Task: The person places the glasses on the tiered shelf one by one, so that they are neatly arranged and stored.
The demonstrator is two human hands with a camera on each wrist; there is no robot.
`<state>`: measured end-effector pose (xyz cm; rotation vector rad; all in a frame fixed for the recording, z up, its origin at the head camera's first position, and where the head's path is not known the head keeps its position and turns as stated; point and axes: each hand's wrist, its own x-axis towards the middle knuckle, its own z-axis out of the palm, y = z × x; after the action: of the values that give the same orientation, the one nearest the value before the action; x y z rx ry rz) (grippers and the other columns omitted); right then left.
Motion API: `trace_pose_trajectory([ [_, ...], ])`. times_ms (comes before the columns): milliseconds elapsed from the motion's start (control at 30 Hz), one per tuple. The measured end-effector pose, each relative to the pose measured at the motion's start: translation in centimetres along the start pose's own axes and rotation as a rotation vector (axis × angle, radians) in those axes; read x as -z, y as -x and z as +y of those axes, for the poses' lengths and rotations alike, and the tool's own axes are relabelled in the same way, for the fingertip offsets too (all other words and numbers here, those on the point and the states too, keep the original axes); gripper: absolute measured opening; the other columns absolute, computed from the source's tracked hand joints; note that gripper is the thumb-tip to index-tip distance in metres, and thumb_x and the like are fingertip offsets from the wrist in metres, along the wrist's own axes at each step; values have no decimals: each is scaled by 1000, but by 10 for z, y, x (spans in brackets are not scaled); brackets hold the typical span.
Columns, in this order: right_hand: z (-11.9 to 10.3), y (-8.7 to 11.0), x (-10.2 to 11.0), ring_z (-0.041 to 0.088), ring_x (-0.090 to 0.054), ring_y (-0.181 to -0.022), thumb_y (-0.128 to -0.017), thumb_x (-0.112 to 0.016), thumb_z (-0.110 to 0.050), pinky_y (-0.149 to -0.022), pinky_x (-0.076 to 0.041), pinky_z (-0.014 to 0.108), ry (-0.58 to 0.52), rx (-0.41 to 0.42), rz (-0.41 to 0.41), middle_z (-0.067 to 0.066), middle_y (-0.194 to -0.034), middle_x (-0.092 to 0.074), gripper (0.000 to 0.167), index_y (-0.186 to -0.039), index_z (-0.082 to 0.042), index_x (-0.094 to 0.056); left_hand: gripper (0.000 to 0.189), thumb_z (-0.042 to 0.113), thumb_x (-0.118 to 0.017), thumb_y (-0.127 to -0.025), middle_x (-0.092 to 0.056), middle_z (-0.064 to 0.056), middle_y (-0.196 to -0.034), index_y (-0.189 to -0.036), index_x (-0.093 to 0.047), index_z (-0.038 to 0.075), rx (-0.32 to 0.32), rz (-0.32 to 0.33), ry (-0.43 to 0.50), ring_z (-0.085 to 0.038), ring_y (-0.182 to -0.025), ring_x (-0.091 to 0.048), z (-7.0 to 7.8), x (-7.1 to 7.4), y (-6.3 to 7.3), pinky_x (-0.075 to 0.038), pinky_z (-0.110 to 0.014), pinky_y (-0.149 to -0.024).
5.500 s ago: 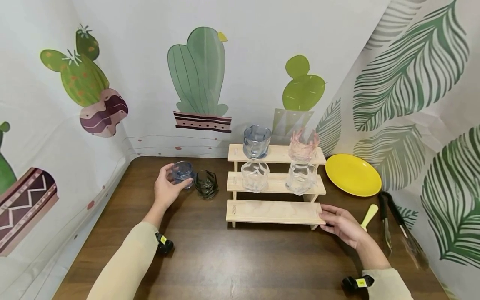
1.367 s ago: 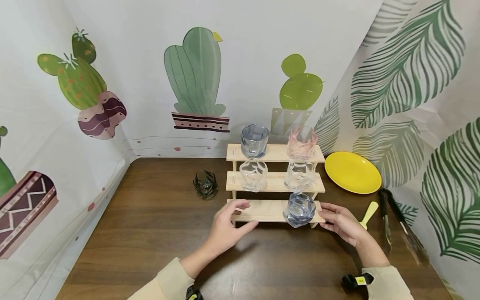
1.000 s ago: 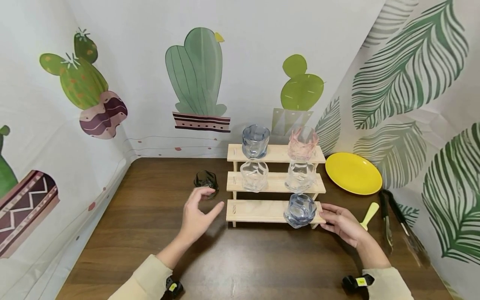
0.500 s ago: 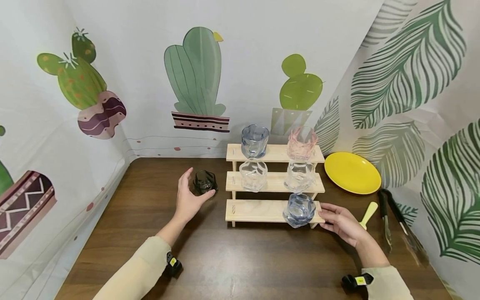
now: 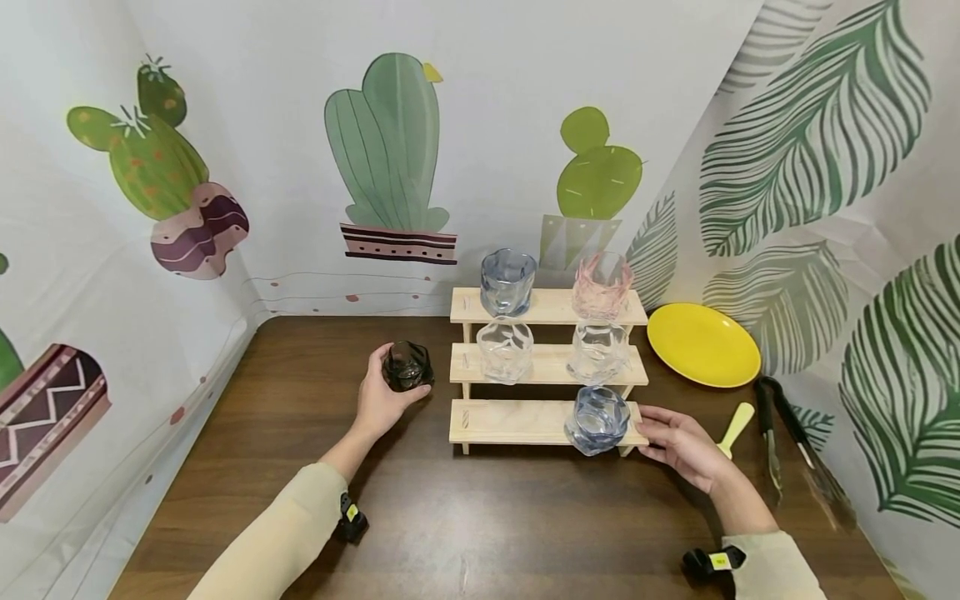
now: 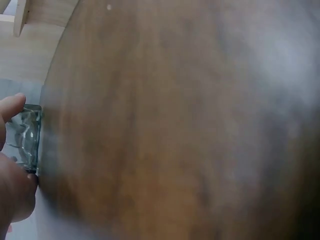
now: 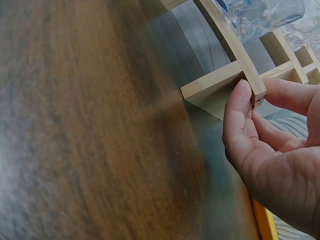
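My left hand (image 5: 381, 398) grips a dark smoky glass (image 5: 407, 367) on the table, left of a three-step wooden display stand (image 5: 510, 423). In the left wrist view, thumb and fingers lie on either side of that glass (image 6: 27, 135). My right hand (image 5: 686, 450) pinches the right end of the stand's lowest step, as the right wrist view also shows. On that step's right part sits a blue glass (image 5: 597, 421). Two clear glasses (image 5: 506, 350) stand on the middle step. Up top are another blue glass (image 5: 507, 282) and a pink glass (image 5: 602, 287).
Right of the stand lies a yellow plate (image 5: 703, 345). Nearer are a pale green handle (image 5: 737, 429), partly hidden by my right hand, and black-handled tongs (image 5: 787, 421). A cactus-print cloth (image 5: 285, 167) hangs behind the brown table (image 5: 480, 525).
The blue glass my left hand held on the table now sits on the lowest step. That hand let go, moved back left and closed round the dark glass. The right hand stayed put.
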<state>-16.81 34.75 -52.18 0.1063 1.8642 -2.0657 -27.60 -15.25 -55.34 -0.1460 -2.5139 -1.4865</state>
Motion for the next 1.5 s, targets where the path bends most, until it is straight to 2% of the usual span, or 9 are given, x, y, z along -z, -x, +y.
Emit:
trace_pose_trajectory([
  [233, -1, 0, 0, 13, -69, -97, -106, -58, -8, -85, -59, 30, -1, -1, -1, 0, -113, -71, 62, -152, 16, -25, 96, 25, -99, -69, -58, -14, -137, -147, -44, 14, 2, 54, -45, -35, -129, -54, -3, -1, -2, -40, -54, -109],
  [433, 0, 0, 1, 13, -69, -97, -106, -58, -8, -85, -59, 30, 0, -4, -5, 0, -112, -72, 58, -151, 15, -29, 95, 27, -100, -67, -61, -13, -132, -144, -47, 11, -16, 54, -85, -35, -125, -56, 0, 2, 0, -42, -55, -106],
  [633, 0, 0, 1, 14, -69, -97, -106, -58, -8, -86, -59, 30, -3, -9, -6, 0, -113, -71, 56, -150, 13, -31, 93, 33, -100, -67, -63, -6, -129, -143, -49, 14, -34, 64, -87, -30, -119, -58, 8, 7, 5, -46, -50, -99],
  [767, 0, 0, 0, 14, -69, -97, -106, -58, -8, -86, -59, 30, 0, -8, -7, 0, -113, -71, 57, -151, 14, -31, 94, 35, -100, -65, -63, -5, -129, -143, -50, 16, -63, 79, -87, -28, -117, -60, 16, 13, 12, -47, -49, -97],
  [1000, -1, 0, 1, 13, -68, -99, -107, -57, -10, -87, -59, 30, 14, -11, -12, -1, -115, -71, 61, -153, 15, -25, 95, 41, -101, -62, -63, 1, -123, -142, -52, 21, -108, 76, -92, -21, -107, -61, 35, 24, 27, -49, -44, -85],
  [1267, -1, 1, 2, 13, -69, -98, -107, -57, -9, -86, -59, 30, 9, -16, -4, -2, -114, -71, 61, -154, 14, -26, 94, 37, -102, -61, -63, 7, -121, -141, -53, 27, -154, 13, -63, -15, -114, -60, 61, 25, 45, -48, -45, -97],
  [1500, -2, 1, 1, 14, -69, -99, -107, -57, -10, -87, -59, 30, 14, -13, -6, -1, -114, -70, 61, -153, 15, -26, 95, 35, -103, -61, -64, 9, -123, -141, -54, 25, -235, -51, -26, -14, -115, -61, 81, 19, 60, -49, -46, -100],
])
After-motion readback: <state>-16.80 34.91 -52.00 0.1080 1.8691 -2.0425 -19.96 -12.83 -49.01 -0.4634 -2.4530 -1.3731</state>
